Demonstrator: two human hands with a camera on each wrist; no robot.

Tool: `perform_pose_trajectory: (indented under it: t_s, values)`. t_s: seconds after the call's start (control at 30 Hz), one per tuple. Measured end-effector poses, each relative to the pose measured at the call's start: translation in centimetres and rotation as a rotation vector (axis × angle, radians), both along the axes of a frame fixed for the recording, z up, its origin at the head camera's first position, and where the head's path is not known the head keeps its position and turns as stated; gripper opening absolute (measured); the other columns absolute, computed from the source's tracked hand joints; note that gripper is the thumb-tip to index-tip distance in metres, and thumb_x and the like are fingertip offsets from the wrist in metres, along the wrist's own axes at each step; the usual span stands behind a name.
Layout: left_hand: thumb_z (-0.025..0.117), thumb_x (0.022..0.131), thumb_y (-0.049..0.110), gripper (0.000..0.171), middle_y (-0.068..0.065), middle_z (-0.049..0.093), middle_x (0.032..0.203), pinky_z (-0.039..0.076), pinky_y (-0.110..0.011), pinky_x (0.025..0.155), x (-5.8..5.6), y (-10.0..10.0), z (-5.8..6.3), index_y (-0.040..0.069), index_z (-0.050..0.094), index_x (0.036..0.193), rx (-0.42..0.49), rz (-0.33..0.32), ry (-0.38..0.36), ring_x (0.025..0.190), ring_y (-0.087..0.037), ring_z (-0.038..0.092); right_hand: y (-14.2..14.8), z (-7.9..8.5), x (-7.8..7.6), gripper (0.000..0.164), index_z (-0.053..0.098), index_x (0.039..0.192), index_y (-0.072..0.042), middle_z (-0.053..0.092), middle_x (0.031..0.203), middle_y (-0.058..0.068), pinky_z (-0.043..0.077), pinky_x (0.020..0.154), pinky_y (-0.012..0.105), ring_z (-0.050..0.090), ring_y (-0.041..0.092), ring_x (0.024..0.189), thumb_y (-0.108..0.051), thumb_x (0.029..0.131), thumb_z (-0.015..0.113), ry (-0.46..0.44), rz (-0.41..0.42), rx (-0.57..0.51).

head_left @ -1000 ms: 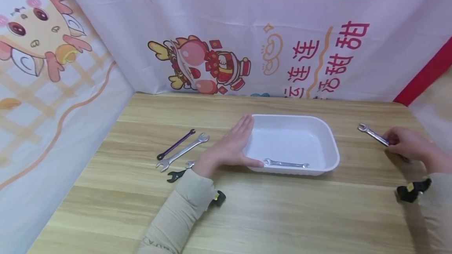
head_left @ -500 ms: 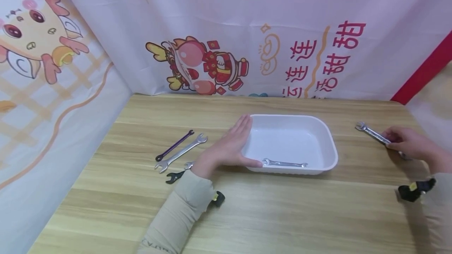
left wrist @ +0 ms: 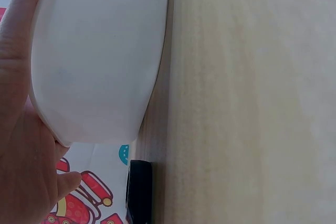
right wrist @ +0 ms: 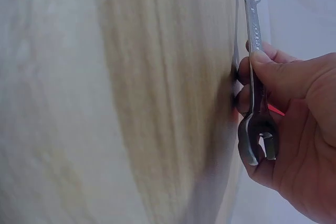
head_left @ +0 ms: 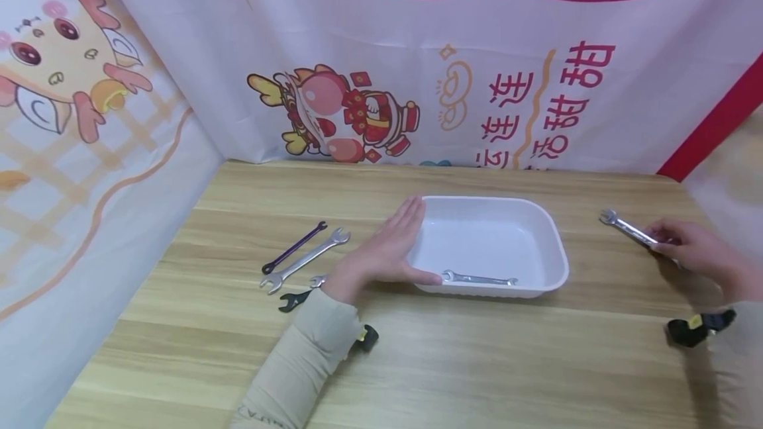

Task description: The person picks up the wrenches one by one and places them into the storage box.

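My left hand (head_left: pixel 390 243) rests against the left end of a white plastic tray (head_left: pixel 557 230), its fingers straight along the rim and its thumb stretched over the near corner. In the left wrist view, the palm and fingers lie along the edge of the tray (left wrist: pixel 100 61). Inside the tray, a small silver double open-end wrench (head_left: pixel 481 279) lies along the near wall. Out on the right, my right hand (head_left: pixel 691 247) pinches another silver double open-end wrench (right wrist: pixel 253 30) by its middle between thumb and fingers, close over the table. Its far jaw end points toward the back left.
Left of the tray, a thin purple wrench (head_left: pixel 294 249), a larger silver wrench (head_left: pixel 306 260) and a black wrench (head_left: pixel 293 300) lie on the wooden table (head_left: pixel 477 363). Another silver wrench (head_left: pixel 318 280) is partly hidden behind the left wrist. Printed cloth (head_left: pixel 369 18) hangs behind.
The head view has shifted slightly. My right hand has turned a little with the wrench, and less of its near end shows. My left hand has stayed on the tray.
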State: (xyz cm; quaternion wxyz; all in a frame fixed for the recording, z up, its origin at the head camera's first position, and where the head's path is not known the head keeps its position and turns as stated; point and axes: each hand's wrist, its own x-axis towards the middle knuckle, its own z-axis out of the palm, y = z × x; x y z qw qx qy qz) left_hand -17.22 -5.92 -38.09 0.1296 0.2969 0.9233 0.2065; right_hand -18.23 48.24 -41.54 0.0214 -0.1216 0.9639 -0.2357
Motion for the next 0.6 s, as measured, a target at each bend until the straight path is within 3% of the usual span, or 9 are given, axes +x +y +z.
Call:
perform_pose_trajectory:
  t_s: [0.23, 0.6]
  values:
    - [0.067, 0.072, 0.078, 0.132, 0.004, -0.02, 0.165, 0.006, -0.041, 0.126, 0.03, 0.11, 0.06, 0.012, -0.007, 0.159, 0.007, 0.0, -0.003, 0.155, -0.015, -0.015, 0.28, -0.36, 0.02, 0.013, 0.062, 0.103, 0.009, 0.062, 0.083, 0.004, 0.039, 0.059, 0.018, 0.042, -0.01, 0.071, 0.007, 0.09, 0.061, 0.0, -0.027, 0.014]
    - [0.068, 0.073, 0.076, 0.132, 0.003, -0.021, 0.165, 0.005, -0.041, 0.126, 0.11, 0.05, -0.01, 0.01, -0.008, 0.159, -0.006, 0.002, 0.0, 0.154, -0.017, -0.016, -0.43, 0.42, 0.53, 0.019, 0.057, 0.113, 0.009, 0.061, 0.093, 0.018, 0.042, 0.056, 0.022, 0.044, -0.003, 0.072, 0.001, 0.097, 0.054, -0.063, -0.099, -0.008]
